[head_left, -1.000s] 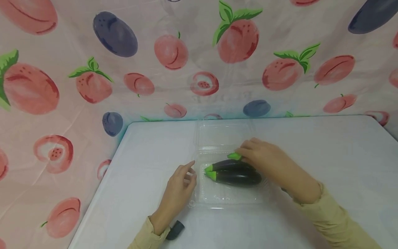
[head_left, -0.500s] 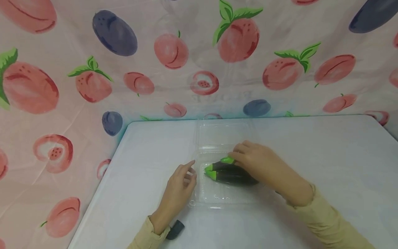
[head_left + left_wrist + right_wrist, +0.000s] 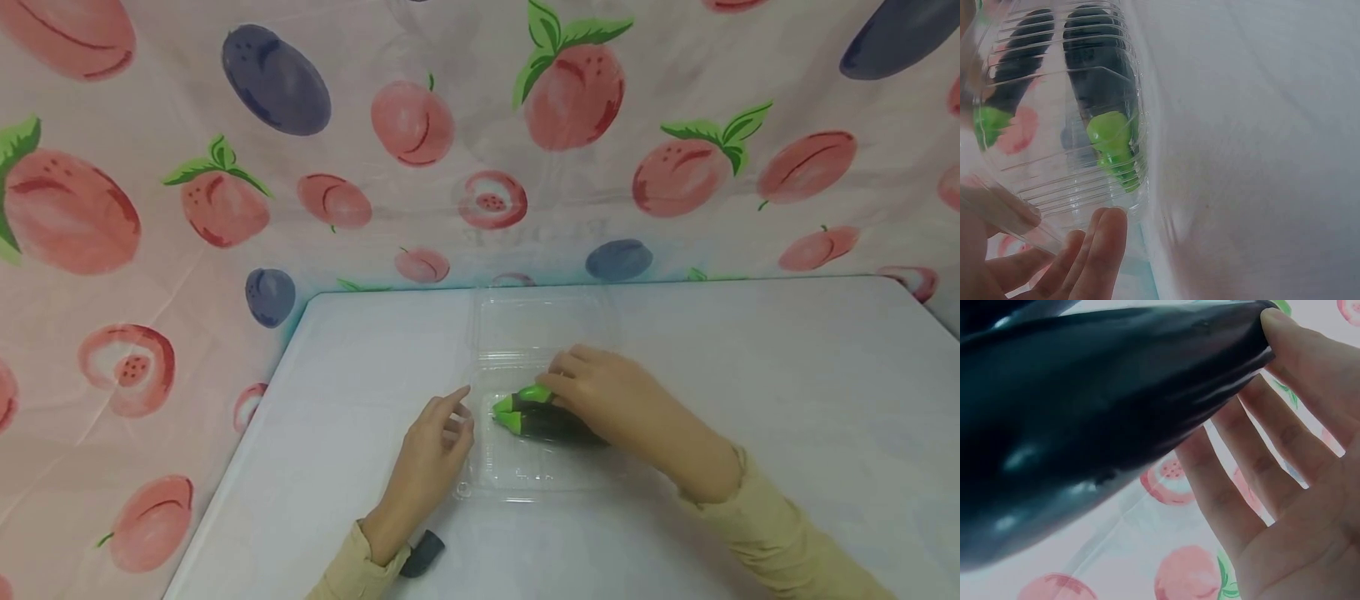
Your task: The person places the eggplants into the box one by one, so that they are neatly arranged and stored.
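A clear plastic clamshell box (image 3: 551,483) lies with its lid folded back on the white table. Two dark purple eggplants with green caps lie side by side in its base; the nearer eggplant (image 3: 555,423) is partly covered by my arm. My right hand (image 3: 607,392) holds a third eggplant (image 3: 1116,394) above the base at its far side, thumb and fingers near its green cap (image 3: 534,393). My left hand (image 3: 431,446) rests at the box's left edge with loosely extended fingers (image 3: 1107,244) against the wall.
The transparent lid (image 3: 543,323) reaches towards the table's back edge. A small dark object (image 3: 423,554) sits by my left sleeve. A fruit-printed cloth (image 3: 487,125) hangs behind and to the left of the white table (image 3: 787,375).
My right hand has moved left and slightly lower with the held eggplant, its green cap now over the caps of the other two. The left hand has stayed in place.
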The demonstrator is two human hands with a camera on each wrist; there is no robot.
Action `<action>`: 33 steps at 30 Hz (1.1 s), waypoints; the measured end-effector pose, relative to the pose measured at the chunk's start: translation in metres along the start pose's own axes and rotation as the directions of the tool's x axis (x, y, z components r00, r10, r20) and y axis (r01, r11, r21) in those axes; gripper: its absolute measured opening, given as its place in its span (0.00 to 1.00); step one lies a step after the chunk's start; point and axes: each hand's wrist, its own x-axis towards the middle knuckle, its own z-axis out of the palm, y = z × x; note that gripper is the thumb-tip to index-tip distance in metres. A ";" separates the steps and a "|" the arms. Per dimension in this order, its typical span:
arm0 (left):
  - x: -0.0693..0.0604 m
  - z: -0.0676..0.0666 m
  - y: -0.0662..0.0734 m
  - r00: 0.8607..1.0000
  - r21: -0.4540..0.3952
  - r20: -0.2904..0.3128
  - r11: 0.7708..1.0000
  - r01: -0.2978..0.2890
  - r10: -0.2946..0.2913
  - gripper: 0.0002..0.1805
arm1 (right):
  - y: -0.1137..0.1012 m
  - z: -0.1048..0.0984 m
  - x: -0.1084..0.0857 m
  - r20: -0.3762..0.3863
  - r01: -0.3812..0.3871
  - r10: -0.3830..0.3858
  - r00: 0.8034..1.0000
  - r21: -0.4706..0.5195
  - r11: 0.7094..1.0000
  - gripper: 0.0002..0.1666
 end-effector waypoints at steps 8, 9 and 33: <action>0.000 0.001 -0.001 1.000 -0.007 -0.006 1.000 -0.010 0.010 0.24 | -0.005 0.005 0.002 -0.121 0.074 -0.076 0.990 -0.016 0.997 0.12; 0.000 0.001 -0.001 1.000 -0.009 -0.006 1.000 -0.010 0.010 0.24 | -0.005 0.005 0.002 -0.117 0.074 -0.076 0.990 -0.016 0.997 0.11; 0.001 0.000 -0.003 1.000 -0.003 -0.007 1.000 -0.016 0.016 0.24 | -0.026 0.009 0.007 0.021 0.071 -0.072 0.997 0.026 0.997 0.13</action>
